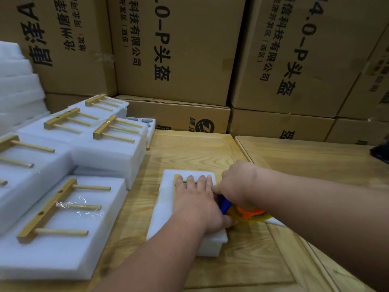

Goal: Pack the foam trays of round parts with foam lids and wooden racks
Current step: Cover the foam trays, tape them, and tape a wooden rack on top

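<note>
The left hand (196, 198) lies flat with straight fingers spread, pressing down on the wooden rack (178, 178) that sits on top of a white foam pack (166, 209) in the middle of the wooden table (189, 148); only the rack's bar end and a bit of peg show beyond the fingertips. The right hand (236, 184) is curled around a tape dispenser (248, 212) with a blue blade guard and orange core, held against the pack's right edge, just beside the left hand. The pack's long axis runs from the person toward the stacked cardboard boxes (176, 49) behind the table. To the left, 5 more finished packs (63, 239) carry racks (59, 205) on their lids, each rack a bar with 3 pegs pointing right; a 6th rack is partly cut off at the frame's left edge. Behind them an open foam tray (150, 125) shows round parts (145, 120) in its holes; about 3 are visible. Plain foam sheets (16, 81) are piled at far left
</note>
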